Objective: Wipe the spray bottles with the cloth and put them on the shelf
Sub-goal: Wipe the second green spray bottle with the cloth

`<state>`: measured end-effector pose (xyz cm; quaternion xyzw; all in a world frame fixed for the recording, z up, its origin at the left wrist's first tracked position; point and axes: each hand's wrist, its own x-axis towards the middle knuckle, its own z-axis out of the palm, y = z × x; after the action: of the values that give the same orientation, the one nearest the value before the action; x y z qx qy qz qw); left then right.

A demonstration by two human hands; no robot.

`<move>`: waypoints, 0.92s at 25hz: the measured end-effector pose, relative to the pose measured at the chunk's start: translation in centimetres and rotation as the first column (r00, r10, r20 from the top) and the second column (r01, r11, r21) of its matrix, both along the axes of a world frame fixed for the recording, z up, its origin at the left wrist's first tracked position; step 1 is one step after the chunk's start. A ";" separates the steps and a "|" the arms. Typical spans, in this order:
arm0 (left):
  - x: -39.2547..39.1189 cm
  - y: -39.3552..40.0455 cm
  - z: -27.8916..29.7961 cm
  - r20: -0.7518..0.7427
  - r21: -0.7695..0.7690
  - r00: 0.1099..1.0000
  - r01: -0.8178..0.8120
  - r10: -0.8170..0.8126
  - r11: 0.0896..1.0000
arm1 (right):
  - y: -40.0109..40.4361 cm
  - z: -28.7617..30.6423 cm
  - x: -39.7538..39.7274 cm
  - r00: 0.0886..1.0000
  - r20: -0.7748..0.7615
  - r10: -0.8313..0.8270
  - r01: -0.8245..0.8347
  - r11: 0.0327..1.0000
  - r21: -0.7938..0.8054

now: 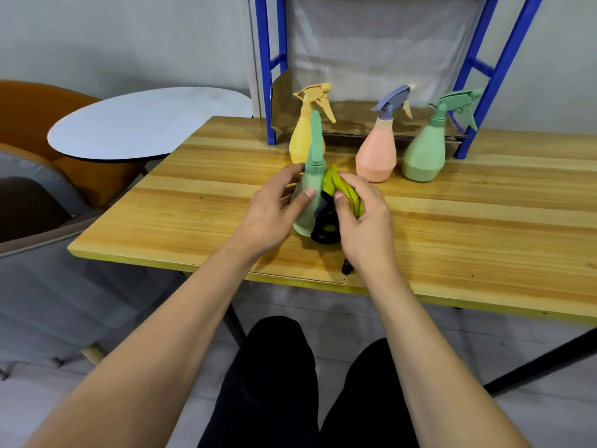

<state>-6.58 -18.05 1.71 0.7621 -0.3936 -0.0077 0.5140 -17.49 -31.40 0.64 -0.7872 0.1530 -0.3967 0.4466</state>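
My left hand [274, 211] grips a green spray bottle [310, 185] by its body, just above the wooden table [468, 227]. My right hand [361, 221] holds a yellow cloth with black edging [342, 189] pressed against the bottle's right side. A yellow spray bottle [302, 134] stands right behind the held one. Further right stand a pink bottle with a blue-grey trigger head [378, 156] and a second green bottle [424, 150]. A blue-framed shelf [271, 69] rises at the table's back edge.
Brown cardboard [352, 124] lies on the shelf's lowest level behind the bottles. A round white table [145, 121] and an orange chair [29, 114] stand to the left. My black-trousered legs [277, 383] are below the table's front edge.
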 end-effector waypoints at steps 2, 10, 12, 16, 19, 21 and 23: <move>0.0 0.0 -0.1 -0.008 -0.007 1.000 -0.025 0.025 1.000 | -0.1 -1.5 -0.7 0.997 -0.059 -0.049 0.048 0.999 -0.009; 0.0 -0.1 -0.1 0.067 0.048 0.995 -0.078 0.075 0.996 | -0.3 0.5 0.7 1.000 0.022 -0.002 0.003 0.997 -0.074; -0.3 0.0 0.1 0.042 0.046 0.995 -0.091 0.089 0.995 | -0.4 -1.0 -0.1 0.996 -0.055 -0.066 0.062 0.995 -0.073; -0.9 0.0 0.5 0.070 0.040 0.993 -0.103 0.100 0.994 | -0.9 1.2 0.9 0.999 -0.042 -0.004 0.000 0.994 -0.112; -0.7 0.0 0.4 0.067 0.053 0.992 -0.110 0.106 0.993 | -0.2 1.9 1.2 1.000 0.006 0.017 -0.016 0.995 -0.095; -0.4 0.1 0.4 0.047 0.056 0.991 -0.125 0.122 0.991 | 0.3 0.2 0.3 1.000 -0.024 -0.018 0.016 0.996 -0.087; -0.3 0.2 0.3 0.042 0.064 0.990 -0.136 0.134 0.989 | 0.6 -1.2 -0.7 0.994 -0.096 -0.048 0.038 0.994 -0.106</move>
<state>-6.86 -17.87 1.99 0.8037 -0.3501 0.0284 0.4802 -18.22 -30.83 -0.55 -0.8245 0.1707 -0.3746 0.3882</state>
